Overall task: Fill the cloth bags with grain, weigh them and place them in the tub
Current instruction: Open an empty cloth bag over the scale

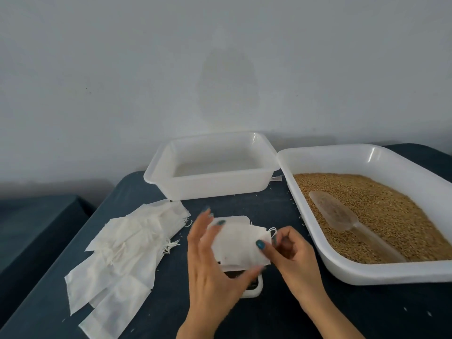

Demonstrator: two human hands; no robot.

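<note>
An empty white cloth bag [238,244] is held flat above a small white scale [254,288], which it mostly hides. My right hand [291,255] pinches the bag's right edge near its drawstring. My left hand [212,265] touches the bag's left side, fingers spread and nearly straight, thumb under its lower edge. A spread of several empty cloth bags [122,253] lies on the dark table to the left. The empty white tub [212,184] stands behind. A large white tray [367,272] of brown grain [391,216] holds a clear plastic scoop [342,218] at right.
The dark blue table [318,314] reaches a pale wall at the back. Its left edge drops off near another dark surface [36,228]. A few loose grains lie scattered on the cloth near the tray and tub.
</note>
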